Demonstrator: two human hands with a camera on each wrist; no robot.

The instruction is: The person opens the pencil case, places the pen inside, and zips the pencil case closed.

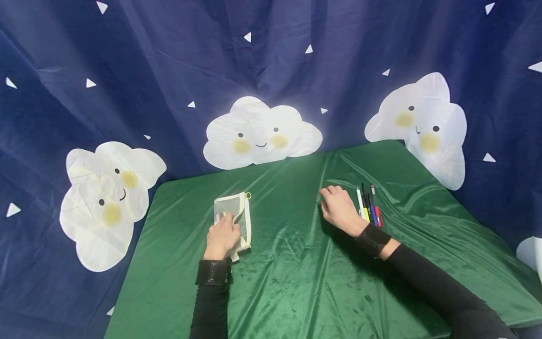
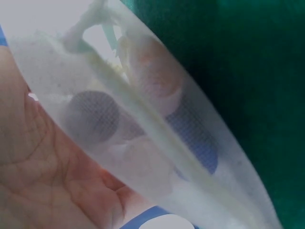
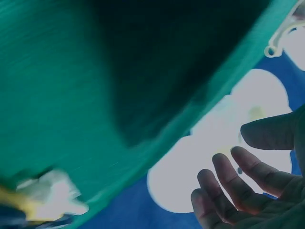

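A see-through mesh zip pouch (image 1: 228, 205) with cream edging and a ring zip pull lies on the left of the green cloth. My left hand (image 1: 222, 237) grips its near part; in the left wrist view the pale mesh (image 2: 143, 167) covers part of the fingers. Dark and blue patches show through the mesh, too blurred to identify. Just left of a row of pens, my right hand (image 1: 340, 210) hovers with nothing in it, fingers loosely bent. The row has a white pen (image 1: 360, 200), a yellow one (image 1: 366, 215), a blue one (image 1: 373, 215) and a red one (image 1: 378, 217).
Green velvety cloth (image 1: 288, 263) with creases covers the table. Behind it hangs a dark blue curtain (image 1: 169, 56) printed with smiling clouds and small white triangles. The table's right edge (image 1: 466, 214) slants away beyond the pens.
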